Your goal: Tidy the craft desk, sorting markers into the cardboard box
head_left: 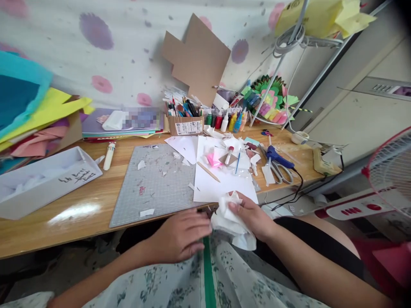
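A crumpled white tissue or cloth [233, 224] is gripped in my right hand [252, 214], between the thumb and fingers, above my lap at the desk's front edge. My left hand [181, 235] is just left of it, palm down, with its fingers extended and slightly apart and nothing seen in them. Its fingertips come close to the white material; whether they touch it is unclear. Beyond both hands, white paper [224, 190] lies on the desk with a pencil [208, 172], pink material [214, 159] and paper scraps on it.
A grey cutting mat [157, 179] with scraps lies on the wooden desk [80, 214]. At the left stands a white box [48, 184]. A pen box [185, 125] and paint bottles [224, 122] line the back. A blue glue gun [279, 157] and scissors [280, 173] lie right.
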